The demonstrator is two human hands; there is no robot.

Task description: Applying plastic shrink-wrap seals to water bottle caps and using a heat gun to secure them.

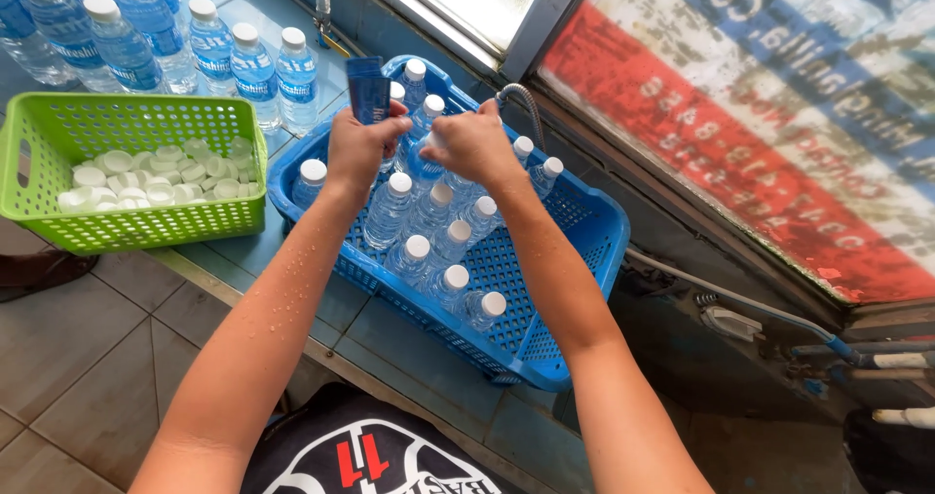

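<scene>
My left hand (362, 146) is closed around a stack of dark blue label sleeves (367, 89), held up above the blue crate (575, 229). My right hand (471, 144) grips a small clear water bottle (421, 159) just to the right of it, over the crate's middle. The crate holds several white-capped bottles (429, 250) lying and leaning together. Both forearms are wet with droplets.
A green basket (136, 223) full of white caps (156, 174) sits at the left. Several labelled upright bottles (255, 70) stand behind it on the tiled counter (390, 333). A flexible hose (526, 104) and a window lie behind the crate; a painted sign is at the right.
</scene>
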